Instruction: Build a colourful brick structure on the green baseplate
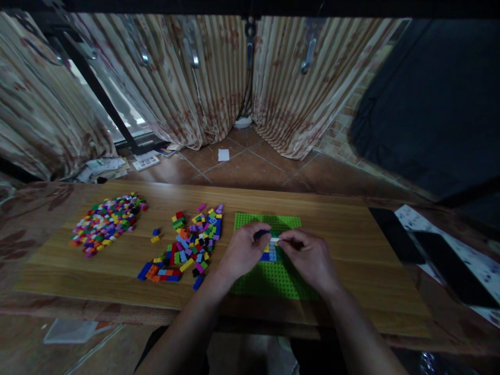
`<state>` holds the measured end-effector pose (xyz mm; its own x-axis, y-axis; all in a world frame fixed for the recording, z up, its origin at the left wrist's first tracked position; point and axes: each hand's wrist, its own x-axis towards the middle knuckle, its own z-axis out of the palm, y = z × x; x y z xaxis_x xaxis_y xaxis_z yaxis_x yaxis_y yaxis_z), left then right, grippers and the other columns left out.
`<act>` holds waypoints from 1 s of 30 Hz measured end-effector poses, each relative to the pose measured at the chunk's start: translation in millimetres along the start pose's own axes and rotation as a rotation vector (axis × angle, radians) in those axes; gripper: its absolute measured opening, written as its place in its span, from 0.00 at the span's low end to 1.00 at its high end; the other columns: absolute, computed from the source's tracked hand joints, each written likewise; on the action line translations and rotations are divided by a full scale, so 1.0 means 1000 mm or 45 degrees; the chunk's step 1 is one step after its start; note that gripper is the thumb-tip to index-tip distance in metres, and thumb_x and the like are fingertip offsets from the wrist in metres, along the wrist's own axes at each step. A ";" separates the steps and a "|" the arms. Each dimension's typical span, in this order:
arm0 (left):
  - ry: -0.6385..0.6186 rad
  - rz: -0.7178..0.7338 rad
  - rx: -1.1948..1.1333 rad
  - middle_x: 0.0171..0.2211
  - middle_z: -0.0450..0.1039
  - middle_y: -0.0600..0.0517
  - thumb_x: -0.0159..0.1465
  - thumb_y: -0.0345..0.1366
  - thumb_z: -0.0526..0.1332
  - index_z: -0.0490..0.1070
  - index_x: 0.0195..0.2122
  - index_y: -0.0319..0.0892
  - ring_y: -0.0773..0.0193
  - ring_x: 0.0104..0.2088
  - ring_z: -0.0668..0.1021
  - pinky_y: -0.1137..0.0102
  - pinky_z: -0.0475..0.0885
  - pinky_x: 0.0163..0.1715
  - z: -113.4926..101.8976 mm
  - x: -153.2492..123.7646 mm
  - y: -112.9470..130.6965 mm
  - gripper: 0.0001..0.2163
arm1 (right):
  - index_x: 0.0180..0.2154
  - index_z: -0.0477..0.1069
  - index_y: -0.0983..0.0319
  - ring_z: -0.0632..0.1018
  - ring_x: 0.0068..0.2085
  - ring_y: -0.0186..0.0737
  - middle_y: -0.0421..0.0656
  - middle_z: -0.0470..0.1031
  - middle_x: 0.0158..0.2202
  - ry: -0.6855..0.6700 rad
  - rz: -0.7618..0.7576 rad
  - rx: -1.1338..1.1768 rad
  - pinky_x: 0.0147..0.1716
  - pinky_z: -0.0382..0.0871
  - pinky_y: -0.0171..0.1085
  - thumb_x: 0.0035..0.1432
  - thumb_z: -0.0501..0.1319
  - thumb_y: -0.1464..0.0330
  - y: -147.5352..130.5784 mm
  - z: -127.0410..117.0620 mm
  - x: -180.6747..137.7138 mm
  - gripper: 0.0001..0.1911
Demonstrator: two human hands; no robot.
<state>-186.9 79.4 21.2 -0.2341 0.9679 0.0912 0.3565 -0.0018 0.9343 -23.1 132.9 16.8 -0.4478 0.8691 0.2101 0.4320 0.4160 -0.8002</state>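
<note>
A green studded baseplate (pixel 269 284) lies on the wooden table, and both hands work over its middle. My left hand (pixel 248 249) comes in from the left with thumb and index finger closed at a small white brick (pixel 275 240). From the other side, my right hand (pixel 308 255) pinches the same white brick with its fingertips. Just below the fingertips, light blue bricks (pixel 272 254), darker blue ones and a bit of yellow sit on the baseplate. Dark green bricks show behind the fingers; the hands partly hide this cluster.
Left of the baseplate, loose mixed bricks (pixel 191 242) are spread over the wooden table (pixel 344 219). A denser heap of small bricks (pixel 111 221) lies at the far left. At the right, dark flat devices (pixel 455 268) rest on a printed sheet (pixel 417 221).
</note>
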 end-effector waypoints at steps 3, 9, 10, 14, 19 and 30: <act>0.008 -0.020 -0.011 0.32 0.79 0.51 0.58 0.34 0.62 0.79 0.40 0.46 0.62 0.28 0.76 0.70 0.70 0.29 0.002 -0.001 -0.003 0.09 | 0.30 0.76 0.60 0.76 0.29 0.36 0.40 0.77 0.29 0.005 0.015 0.014 0.31 0.68 0.35 0.55 0.61 0.67 0.000 0.001 0.000 0.06; 0.012 -0.043 -0.053 0.31 0.78 0.51 0.58 0.34 0.63 0.78 0.40 0.45 0.65 0.26 0.75 0.71 0.70 0.27 0.004 0.000 -0.007 0.10 | 0.32 0.76 0.61 0.76 0.30 0.38 0.41 0.77 0.29 0.028 0.141 0.093 0.31 0.69 0.36 0.53 0.63 0.64 0.003 0.002 0.001 0.08; -0.011 -0.054 -0.025 0.32 0.78 0.51 0.58 0.34 0.62 0.78 0.41 0.44 0.65 0.27 0.75 0.71 0.70 0.28 0.004 0.000 -0.007 0.11 | 0.33 0.76 0.61 0.77 0.30 0.38 0.42 0.78 0.29 0.026 0.170 0.110 0.31 0.70 0.37 0.52 0.64 0.62 0.005 0.001 0.001 0.09; -0.089 -0.096 0.087 0.34 0.78 0.51 0.60 0.34 0.59 0.76 0.45 0.42 0.66 0.28 0.75 0.71 0.71 0.29 0.003 0.001 -0.008 0.13 | 0.39 0.76 0.62 0.78 0.33 0.41 0.44 0.80 0.33 -0.034 0.253 0.136 0.33 0.71 0.38 0.53 0.63 0.58 0.009 -0.003 0.002 0.16; -0.084 -0.094 0.106 0.36 0.78 0.51 0.61 0.35 0.59 0.76 0.44 0.41 0.66 0.29 0.75 0.72 0.71 0.31 0.004 0.000 -0.008 0.12 | 0.41 0.77 0.62 0.79 0.36 0.43 0.46 0.81 0.37 -0.117 0.297 0.115 0.36 0.71 0.40 0.56 0.60 0.58 0.008 -0.001 0.004 0.17; -0.022 -0.152 0.003 0.36 0.79 0.50 0.58 0.31 0.61 0.78 0.40 0.40 0.63 0.36 0.78 0.70 0.72 0.35 0.008 0.005 -0.009 0.11 | 0.33 0.79 0.61 0.77 0.28 0.39 0.42 0.81 0.28 -0.010 0.508 0.357 0.29 0.69 0.38 0.45 0.67 0.58 0.013 0.007 0.009 0.15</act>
<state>-184.4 86.3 10.4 -0.2591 0.9655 -0.0268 0.3293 0.1144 0.9373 -27.1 144.4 4.5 -0.2967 0.9435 -0.1478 0.3440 -0.0388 -0.9382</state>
